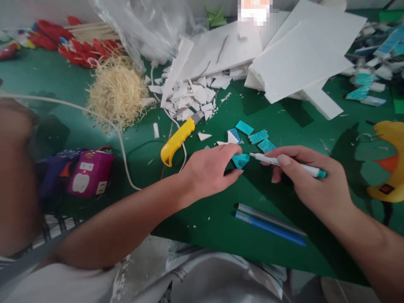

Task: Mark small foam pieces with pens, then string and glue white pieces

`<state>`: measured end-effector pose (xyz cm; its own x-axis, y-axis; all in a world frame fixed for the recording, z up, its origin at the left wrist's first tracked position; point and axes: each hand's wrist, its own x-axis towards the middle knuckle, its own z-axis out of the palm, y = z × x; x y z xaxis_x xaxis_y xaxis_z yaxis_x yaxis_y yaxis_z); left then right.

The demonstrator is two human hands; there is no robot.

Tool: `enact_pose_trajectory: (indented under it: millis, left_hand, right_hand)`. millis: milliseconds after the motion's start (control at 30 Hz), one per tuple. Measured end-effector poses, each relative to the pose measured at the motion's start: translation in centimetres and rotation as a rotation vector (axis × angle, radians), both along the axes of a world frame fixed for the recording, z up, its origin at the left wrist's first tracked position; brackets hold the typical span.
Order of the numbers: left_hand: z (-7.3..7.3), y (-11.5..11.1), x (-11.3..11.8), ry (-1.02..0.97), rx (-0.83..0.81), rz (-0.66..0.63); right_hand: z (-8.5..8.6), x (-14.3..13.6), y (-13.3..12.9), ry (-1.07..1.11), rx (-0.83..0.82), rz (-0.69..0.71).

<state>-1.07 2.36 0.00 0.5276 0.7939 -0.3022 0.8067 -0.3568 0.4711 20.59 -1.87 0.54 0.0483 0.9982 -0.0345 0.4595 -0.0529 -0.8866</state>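
Clear plastic bag, far left of centre on the green tabletop: crumpled, its contents indistinct. Left hand: thumb and fingers closed to a pinch around a small teal piece, which projects to the right of the fingertips. Right hand: curled in a writing grip on a white marker — tip at the piece's right edge, contact uncertain; teal end toward the right. Marker barrel: dark printing, too small to read. Loose teal pieces lie just beyond.
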Motion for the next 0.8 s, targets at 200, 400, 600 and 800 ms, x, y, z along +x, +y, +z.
enact_pose_trajectory:
  millis: [200,400,600,800]
  left_hand:
    - [-0.01,-0.05,-0.12,-0.013,0.019,-0.006]
    - [0.11,-0.08,-0.17,-0.011,0.032,-0.009]
    - [0.17,-0.14,-0.25,-0.024,0.035,-0.006]
    - [-0.15,-0.34,-0.59,-0.066,0.076,-0.039]
  right_hand:
    - [0.01,0.09,-0.01,0.022,-0.048,-0.003]
    - [0.02,-0.02,0.09,0.052,-0.019,0.033]
    - [0.28,-0.19,0.2,0.059,-0.044,-0.006]
    - [0.29,-0.05,-0.13,0.17,-0.03,-0.091]
